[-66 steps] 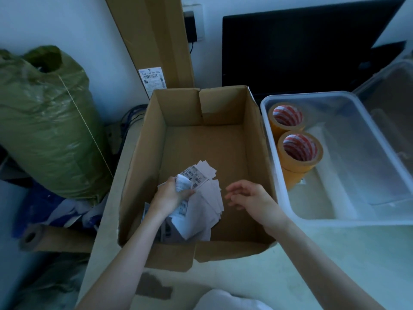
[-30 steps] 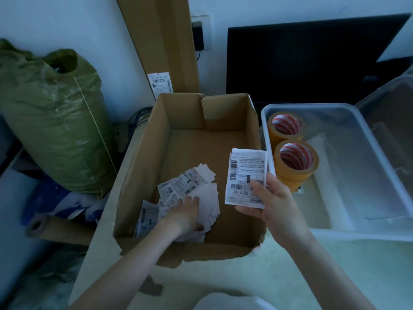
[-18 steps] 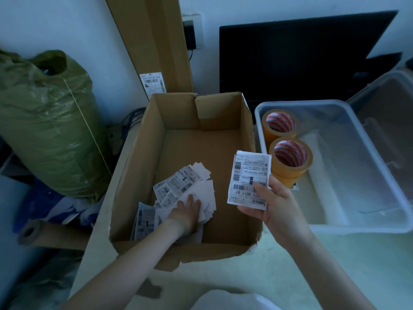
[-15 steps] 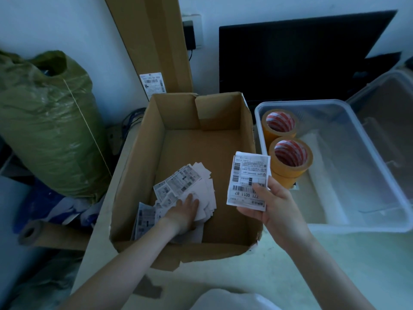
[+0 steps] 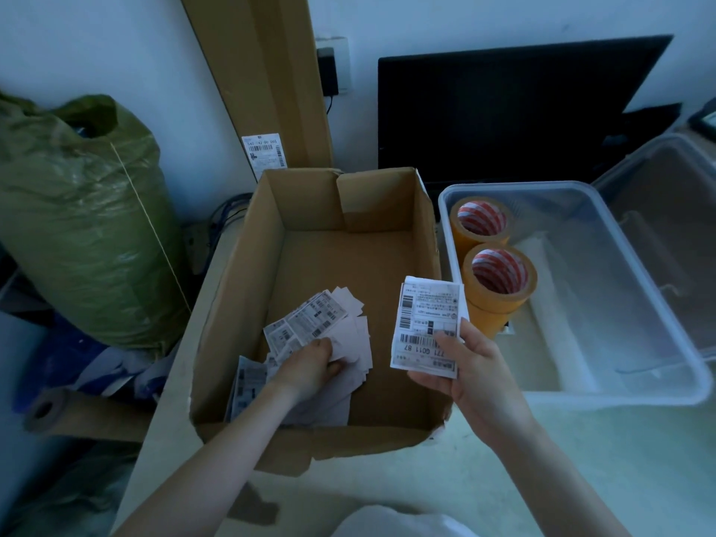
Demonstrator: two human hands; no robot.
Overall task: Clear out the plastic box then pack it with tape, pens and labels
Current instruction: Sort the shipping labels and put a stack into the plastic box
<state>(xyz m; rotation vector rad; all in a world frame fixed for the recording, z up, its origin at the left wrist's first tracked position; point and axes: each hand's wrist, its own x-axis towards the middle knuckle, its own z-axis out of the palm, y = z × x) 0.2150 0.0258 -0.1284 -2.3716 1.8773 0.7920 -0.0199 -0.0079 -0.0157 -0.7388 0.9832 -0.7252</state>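
A clear plastic box (image 5: 658, 315) stands on the table at the right, with two stacks of yellow tape rolls (image 5: 498, 281) along its left wall. To its left is an open cardboard box (image 5: 236, 300) holding a loose pile of white shipping labels (image 5: 310, 323). My left hand (image 5: 310, 366) is down in the cardboard box, fingers curled on labels in that pile. My right hand (image 5: 469, 370) holds a small stack of labels (image 5: 426, 319) upright above the cardboard box's right wall, thumb on the front.
A full green sack (image 5: 77, 222) stands at the left, beside a cardboard tube (image 5: 77, 416) lying low. A tall cardboard panel (image 5: 263, 71) and a black monitor (image 5: 515, 110) lean at the wall. Another clear container (image 5: 674, 211) sits at the far right.
My right hand went from empty to holding a stack of labels above the box wall. My left hand let go of a bunch and now picks at the pile again.
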